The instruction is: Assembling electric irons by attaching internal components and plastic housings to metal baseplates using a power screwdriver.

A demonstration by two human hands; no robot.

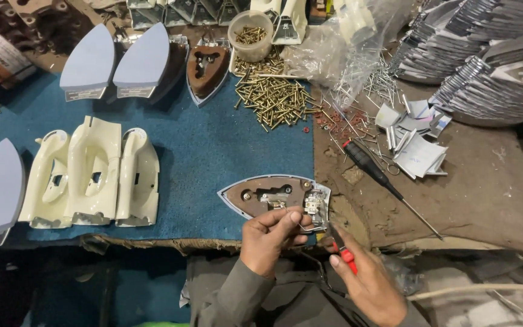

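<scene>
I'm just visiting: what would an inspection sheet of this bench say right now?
Surface: blue mat on a worn brown bench.
Job's things: iron base lying open side up at the mat's near edge; red-handled tool.
Clutter: brass screws, cream handle shells, black screwdriver, stacked metal plates.
Hands: left hand pinches a small part at the base; right hand grips the red-handled tool.
Cables: nothing seen.
Surroundings: more iron parts in rows at the back.

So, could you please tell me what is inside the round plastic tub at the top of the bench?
The plastic tub holds brass-coloured screws. Its cloudy wall hides how deep they go.
</scene>
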